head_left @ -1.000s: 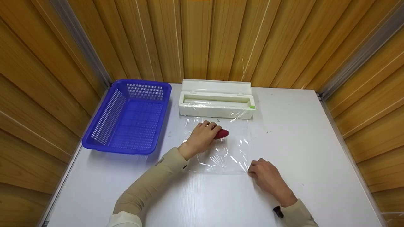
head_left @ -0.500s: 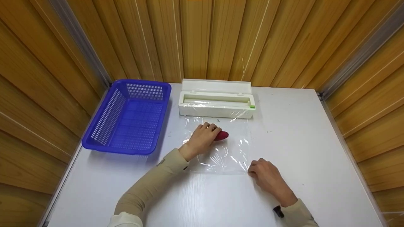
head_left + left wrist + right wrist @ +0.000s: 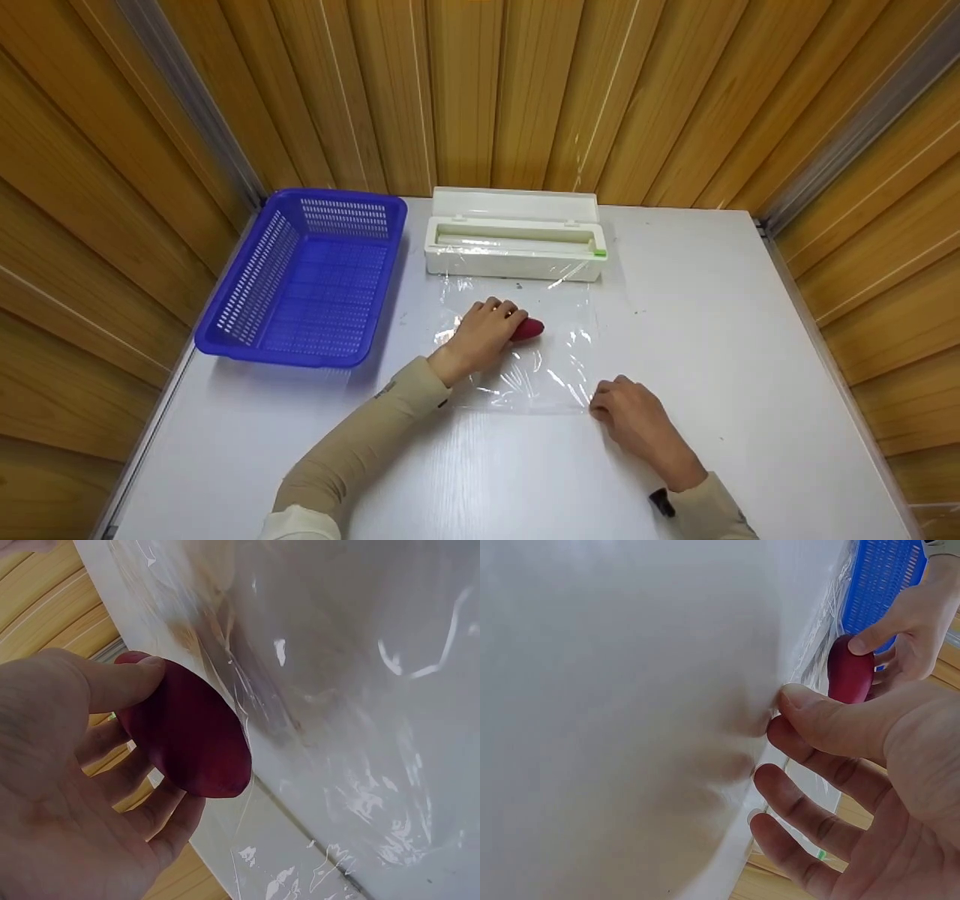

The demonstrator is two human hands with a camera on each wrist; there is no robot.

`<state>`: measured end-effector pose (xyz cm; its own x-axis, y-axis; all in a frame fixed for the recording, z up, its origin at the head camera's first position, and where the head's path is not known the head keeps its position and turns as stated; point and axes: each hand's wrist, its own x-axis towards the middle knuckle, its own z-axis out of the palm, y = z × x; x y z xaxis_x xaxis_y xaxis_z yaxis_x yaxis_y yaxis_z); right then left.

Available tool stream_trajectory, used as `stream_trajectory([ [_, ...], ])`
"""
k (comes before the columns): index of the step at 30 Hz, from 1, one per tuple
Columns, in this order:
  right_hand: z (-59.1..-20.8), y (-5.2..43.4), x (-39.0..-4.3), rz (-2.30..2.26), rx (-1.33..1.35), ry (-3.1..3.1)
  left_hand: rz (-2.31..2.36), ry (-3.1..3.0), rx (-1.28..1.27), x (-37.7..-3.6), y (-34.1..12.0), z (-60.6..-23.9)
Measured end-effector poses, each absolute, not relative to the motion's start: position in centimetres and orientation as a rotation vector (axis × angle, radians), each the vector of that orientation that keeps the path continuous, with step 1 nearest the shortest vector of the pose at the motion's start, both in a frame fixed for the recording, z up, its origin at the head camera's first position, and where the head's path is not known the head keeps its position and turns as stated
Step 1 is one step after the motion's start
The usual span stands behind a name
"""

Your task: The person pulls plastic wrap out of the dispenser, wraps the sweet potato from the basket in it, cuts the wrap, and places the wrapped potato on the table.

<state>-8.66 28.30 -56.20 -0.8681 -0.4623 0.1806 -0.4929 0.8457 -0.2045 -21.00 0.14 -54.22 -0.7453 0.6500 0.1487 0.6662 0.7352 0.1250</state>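
A dark red oval object [image 3: 530, 328] lies on a sheet of clear cling film [image 3: 544, 364] spread on the white table. My left hand [image 3: 484, 330] grips it from the left, thumb on top and fingers curled under it; the left wrist view shows the red object [image 3: 195, 735] held just above the wrinkled film [image 3: 360, 690]. My right hand [image 3: 626, 416] is at the film's near right corner. In the right wrist view its thumb [image 3: 810, 709] and forefinger pinch the film's edge there, with the red object [image 3: 850, 671] beyond.
A white cling film dispenser [image 3: 514, 244] stands open behind the sheet, the film still running from it. A blue plastic basket [image 3: 259, 270] sits at the back left. Wooden panel walls close in three sides. Bare table [image 3: 712, 337] lies to the right.
My left hand has drawn the red object slightly nearer to me on the film. The right hand has stayed at the corner.
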Motion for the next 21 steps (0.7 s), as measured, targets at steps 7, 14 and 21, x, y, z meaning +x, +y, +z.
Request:
stream_trajectory([
  [7, -56.11, 28.36, -8.71, 0.364, 0.753, -2.902, -0.267, -2.866, -1.067, -21.02, 0.31, -54.62],
  [14, -56.19, 28.41, -8.64, 0.366, 0.757, -2.893, -0.227, -2.883, -1.056, -21.06, 0.57, -54.74],
  [21, -56.16, 28.34, -8.49, 0.401, 0.762, -2.882, -0.200, -2.847, -1.074, -20.81, 0.71, -54.76],
])
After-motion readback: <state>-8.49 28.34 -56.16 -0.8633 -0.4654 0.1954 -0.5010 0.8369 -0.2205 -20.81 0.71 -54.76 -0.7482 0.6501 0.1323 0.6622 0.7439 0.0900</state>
